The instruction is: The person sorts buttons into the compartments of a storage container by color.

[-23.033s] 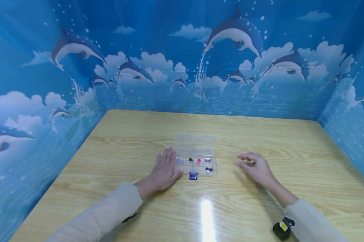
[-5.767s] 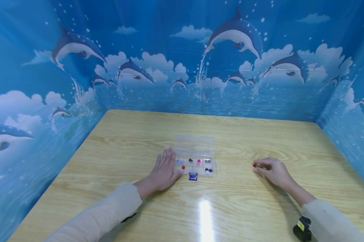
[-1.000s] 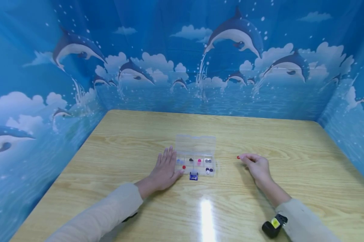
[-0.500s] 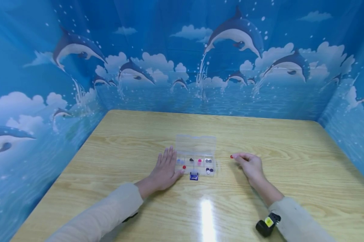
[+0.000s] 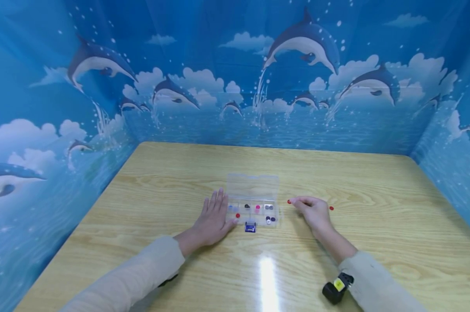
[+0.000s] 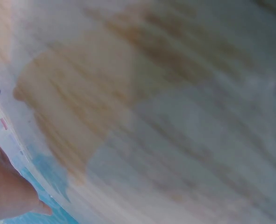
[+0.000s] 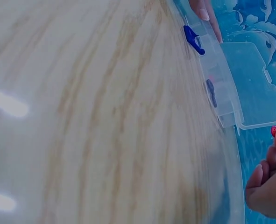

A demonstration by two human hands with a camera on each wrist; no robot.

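Observation:
A clear plastic compartment box (image 5: 243, 222) stands on the table, its transparent lid (image 5: 252, 186) raised at the back. My left hand (image 5: 209, 221) lies flat against the box's left side, fingers straight. Between thumb and forefinger my right hand (image 5: 314, 215) pinches a small red button (image 7: 274, 131), just right of the box and apart from it. Another red button (image 5: 237, 215) sits in the front left compartment. Behind my right hand, a loose red button (image 5: 331, 208) lies on the table. The left wrist view is blurred and shows part of the hand.
Other compartments hold black buttons (image 5: 247, 206), pink ones (image 5: 257, 207), grey ones (image 5: 269, 207) and dark ones (image 5: 272, 219). A blue latch (image 5: 250, 227) sticks out at the box's front. Dolphin-printed curtains (image 5: 235, 117) surround the wooden table (image 5: 172, 173).
Within the last second my right hand moves left toward the box with the red button, uncovering the loose one. Since 23 seconds ago, a red button has appeared in the box. My left hand stays put.

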